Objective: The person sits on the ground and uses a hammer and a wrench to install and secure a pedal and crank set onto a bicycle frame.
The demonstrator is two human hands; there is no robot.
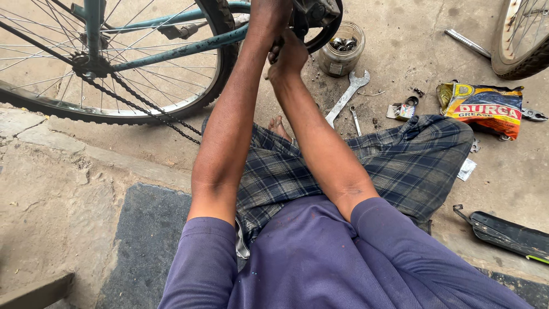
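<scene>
Landmark for all places: the glass jar [341, 48] of metal bearings, standing on the concrete floor [412, 51].

- Chainring and crank assembly [317, 20]: black, part of a teal-framed bicycle [171, 51], just left of the jar and above it at the top edge of the view.
- Left hand [271, 14]: raised to the crank assembly, left of the jar; partly cut off by the top edge, so I cannot tell how far its fingers are closed.
- Right hand [289, 54]: just left of the jar, below the crank assembly, fingers curled narrowly around a small dark part that is too hidden to identify.
- Rear wheel [108, 63]: well left of the jar, spoked, with a slack black chain [143, 109] hanging from its sprocket toward the floor.
- Large open-ended spanner [347, 96]: silver, lying on the floor just below the jar, tilted.
- Small spanner [355, 120]: below the large one, farther from the jar.
- Yellow and red grease pouch [485, 106]: lying flat, well right of the jar.
- Small opened packet [403, 110]: between the jar and the pouch.
- Second wheel [523, 40]: far right of the jar, only partly in view.
- Black flat part [509, 234]: on the floor, well below and right of the jar.
- Checked cloth [400, 160]: over the person's legs, below the jar.
</scene>
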